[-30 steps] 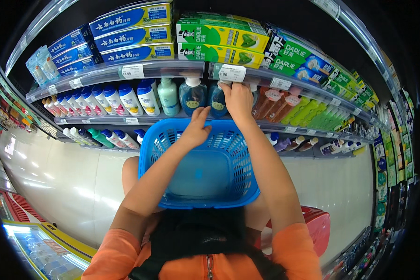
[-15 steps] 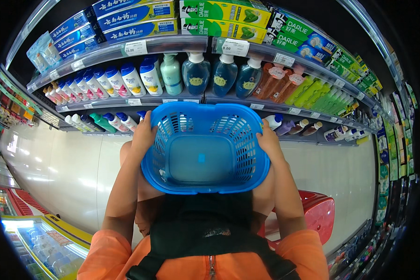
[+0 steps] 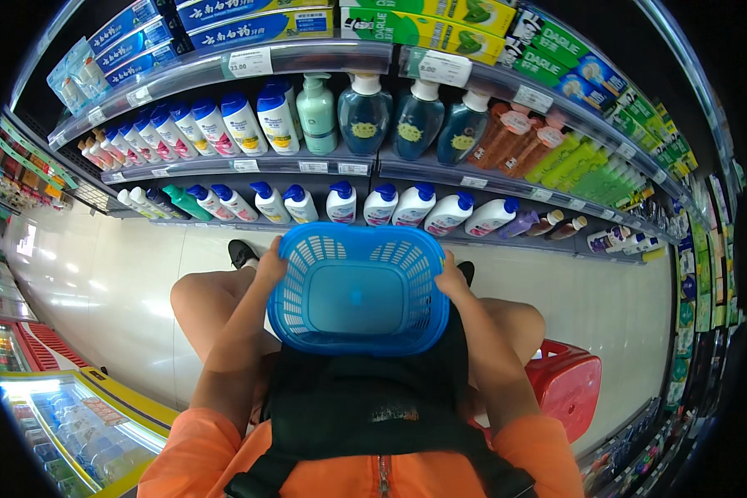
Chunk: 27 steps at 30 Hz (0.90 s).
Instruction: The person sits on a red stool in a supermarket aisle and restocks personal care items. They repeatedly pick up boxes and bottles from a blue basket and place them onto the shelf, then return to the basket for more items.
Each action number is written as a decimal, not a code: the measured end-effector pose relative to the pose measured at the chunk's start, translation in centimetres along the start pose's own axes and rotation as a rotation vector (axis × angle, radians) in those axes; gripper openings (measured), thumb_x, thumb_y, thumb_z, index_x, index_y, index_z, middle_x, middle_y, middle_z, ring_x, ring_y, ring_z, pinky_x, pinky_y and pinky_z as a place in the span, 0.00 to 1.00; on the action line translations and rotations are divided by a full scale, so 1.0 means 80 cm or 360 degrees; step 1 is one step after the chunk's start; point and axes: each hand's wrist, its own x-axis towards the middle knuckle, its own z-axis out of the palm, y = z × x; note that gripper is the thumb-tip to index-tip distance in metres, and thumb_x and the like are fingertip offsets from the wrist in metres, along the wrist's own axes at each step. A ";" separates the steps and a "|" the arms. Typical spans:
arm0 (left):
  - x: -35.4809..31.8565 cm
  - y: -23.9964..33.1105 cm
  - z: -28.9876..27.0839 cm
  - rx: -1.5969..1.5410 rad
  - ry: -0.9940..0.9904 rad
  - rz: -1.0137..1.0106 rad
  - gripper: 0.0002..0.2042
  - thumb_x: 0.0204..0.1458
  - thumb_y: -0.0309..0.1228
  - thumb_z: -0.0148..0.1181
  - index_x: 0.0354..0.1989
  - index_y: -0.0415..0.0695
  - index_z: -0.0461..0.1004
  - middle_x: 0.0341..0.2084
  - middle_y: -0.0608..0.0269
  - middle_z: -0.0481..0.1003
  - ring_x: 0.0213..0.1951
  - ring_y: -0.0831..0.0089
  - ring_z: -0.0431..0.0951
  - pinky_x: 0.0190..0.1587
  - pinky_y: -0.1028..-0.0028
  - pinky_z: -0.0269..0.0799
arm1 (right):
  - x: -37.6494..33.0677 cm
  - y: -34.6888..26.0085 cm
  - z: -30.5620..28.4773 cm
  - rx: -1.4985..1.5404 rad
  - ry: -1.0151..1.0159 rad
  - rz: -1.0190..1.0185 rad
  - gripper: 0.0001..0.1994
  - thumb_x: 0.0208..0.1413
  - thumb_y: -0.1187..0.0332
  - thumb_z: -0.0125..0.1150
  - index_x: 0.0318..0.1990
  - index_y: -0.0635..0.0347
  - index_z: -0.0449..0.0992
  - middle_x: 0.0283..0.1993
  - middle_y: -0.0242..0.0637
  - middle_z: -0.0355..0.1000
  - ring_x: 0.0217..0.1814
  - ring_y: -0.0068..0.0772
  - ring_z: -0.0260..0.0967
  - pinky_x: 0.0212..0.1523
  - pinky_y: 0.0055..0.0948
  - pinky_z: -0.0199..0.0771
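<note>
Basket [image 3: 353,300], blue; held before the torso [image 3: 349,415], lower bottles [image 3: 341,206] seen past its far side | left hand [image 3: 272,264]: clasped on its left side; right hand [image 3: 451,279]: clasped on its right | handling: best kept level; weight best shared evenly by both hands

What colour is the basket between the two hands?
The basket is blue, seen best in the head view.
</note>
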 end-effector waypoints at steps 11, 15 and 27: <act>-0.017 -0.009 0.033 -0.0032 -0.0181 -0.0235 0.36 0.51 0.25 0.60 0.70 0.54 0.53 0.48 0.35 0.73 0.51 0.39 0.74 0.54 0.51 0.71 | 0.004 0.033 0.058 0.0023 0.0171 -0.0012 0.40 0.56 0.73 0.61 0.73 0.45 0.45 0.57 0.58 0.70 0.51 0.60 0.73 0.46 0.50 0.74; -0.024 0.052 0.017 0.0165 0.0028 -0.0221 0.33 0.50 0.25 0.60 0.67 0.49 0.57 0.51 0.37 0.70 0.55 0.39 0.70 0.56 0.52 0.69 | -0.005 -0.007 0.047 -0.0303 0.0610 -0.0529 0.32 0.53 0.72 0.63 0.66 0.54 0.60 0.58 0.53 0.65 0.55 0.59 0.70 0.50 0.51 0.73; 0.098 0.200 -0.006 -0.0468 0.0125 0.0385 0.26 0.54 0.29 0.62 0.62 0.38 0.64 0.49 0.41 0.69 0.45 0.49 0.76 0.49 0.60 0.72 | -0.009 -0.114 0.002 -0.0811 0.0449 -0.0720 0.24 0.52 0.77 0.59 0.59 0.57 0.66 0.55 0.56 0.66 0.43 0.56 0.77 0.38 0.45 0.81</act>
